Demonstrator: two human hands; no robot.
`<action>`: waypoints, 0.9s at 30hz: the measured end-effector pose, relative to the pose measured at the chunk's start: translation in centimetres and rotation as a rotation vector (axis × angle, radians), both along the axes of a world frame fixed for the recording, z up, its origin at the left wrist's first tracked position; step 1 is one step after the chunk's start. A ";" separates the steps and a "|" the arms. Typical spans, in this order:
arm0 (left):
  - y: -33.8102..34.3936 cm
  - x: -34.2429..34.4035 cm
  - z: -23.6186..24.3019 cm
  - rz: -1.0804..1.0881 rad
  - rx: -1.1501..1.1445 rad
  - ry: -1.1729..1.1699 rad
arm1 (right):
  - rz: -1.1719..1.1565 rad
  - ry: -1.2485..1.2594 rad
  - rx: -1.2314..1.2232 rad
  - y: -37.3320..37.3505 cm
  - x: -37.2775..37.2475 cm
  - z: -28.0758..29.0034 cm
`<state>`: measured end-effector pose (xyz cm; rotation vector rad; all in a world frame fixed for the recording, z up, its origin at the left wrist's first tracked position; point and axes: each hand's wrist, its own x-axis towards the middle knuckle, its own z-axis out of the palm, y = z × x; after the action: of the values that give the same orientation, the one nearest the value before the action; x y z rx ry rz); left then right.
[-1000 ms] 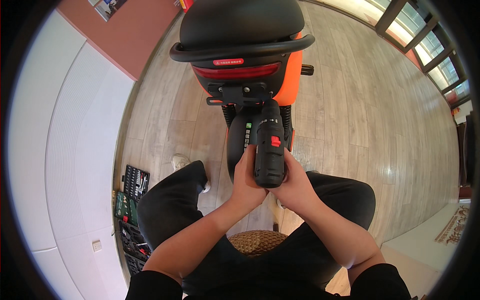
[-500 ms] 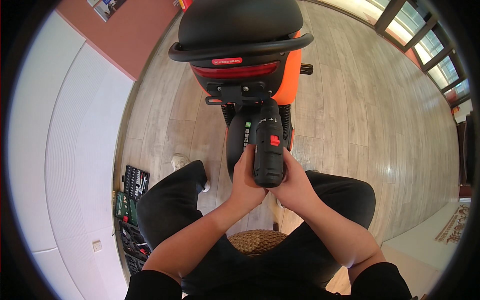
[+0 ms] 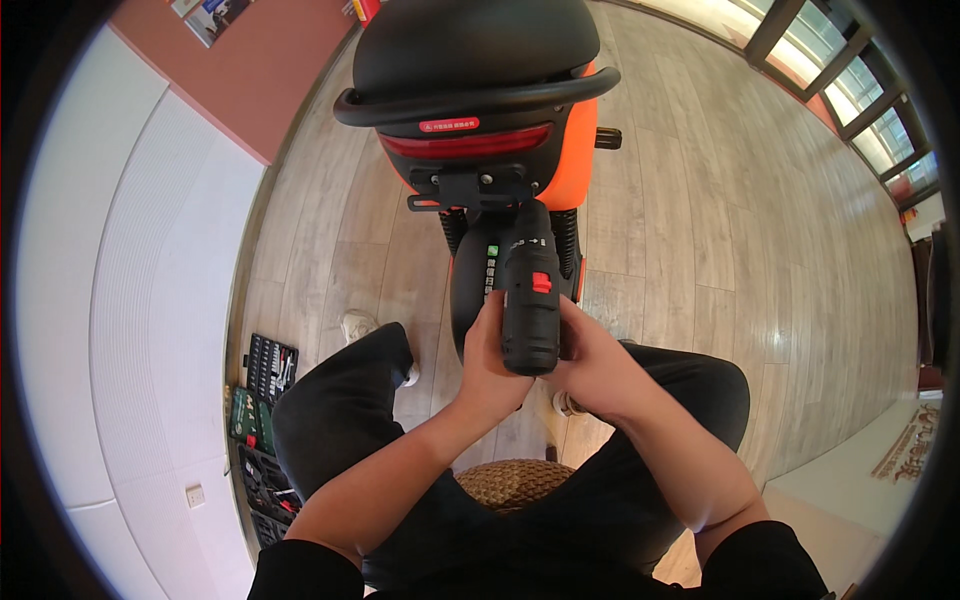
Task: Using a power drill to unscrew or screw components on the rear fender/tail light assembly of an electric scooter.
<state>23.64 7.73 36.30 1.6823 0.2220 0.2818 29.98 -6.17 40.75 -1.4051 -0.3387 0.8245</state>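
Observation:
A black cordless drill (image 3: pixel 530 320) with a red switch is held in both my hands, its nose pointed at a bolt low on the rear of a black and orange scooter (image 3: pixel 470 60). My left hand (image 3: pixel 490 360) wraps round the drill's left side, while my right hand (image 3: pixel 585 360) grips it from the right; their fingers are mostly hidden under the tool. Beside the drill's tip is a black bracket (image 3: pixel 460 188) with silver bolts, below a red tail light (image 3: pixel 465 142). The rear mudguard (image 3: pixel 468 290) lies beneath.
Open tool cases (image 3: pixel 271 371) lie along the white wall base (image 3: pixel 135 330) at the left. My knees flank the drill, and a woven stool (image 3: pixel 510 485) is under me. Glass doors (image 3: pixel 865 110) stand at the upper right, beyond the wooden floor (image 3: pixel 700 220).
The drill and both hands have shifted a little to the left. My right hand and wrist have turned slightly. The scooter's rear appears marginally further left and lower.

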 end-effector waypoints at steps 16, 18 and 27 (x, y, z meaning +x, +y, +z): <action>-0.3 -2.6 -1.7 0.048 -0.058 0.066 | -0.149 0.160 -0.391 -1.0 6.8 0.5; -0.1 -2.6 -0.1 -0.020 -0.117 0.117 | -0.153 0.233 -0.372 0.0 6.9 -1.1; -0.2 -2.4 -1.4 -0.019 -0.082 0.235 | -0.087 0.516 0.137 3.2 3.8 0.9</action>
<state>21.29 7.57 34.93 1.6345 0.3872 0.0590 33.75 -2.94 41.68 -1.0272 0.0632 1.0357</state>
